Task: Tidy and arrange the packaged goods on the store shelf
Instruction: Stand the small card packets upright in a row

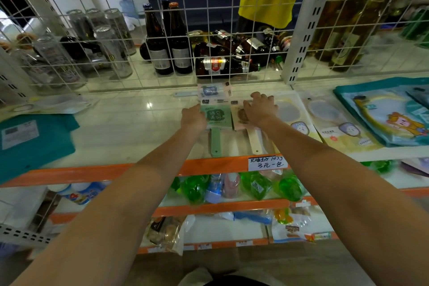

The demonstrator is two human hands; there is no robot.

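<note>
I note the green pack (217, 115) and pink pack (239, 116) side by side mid-shelf, handles pointing near. Left hand (193, 118) touches green's left edge, grip unclear; right hand (260, 109) presses pink, fingers curled.

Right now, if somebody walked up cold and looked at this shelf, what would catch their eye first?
Probably the two bare arms reaching to mid-shelf: the left hand rests on a green packaged item, the right hand on a pink one beside it. Next, the brown beer bottles behind the white wire grid, some standing, some toppled. Then the bright orange shelf edge with its handwritten price tag.
</note>
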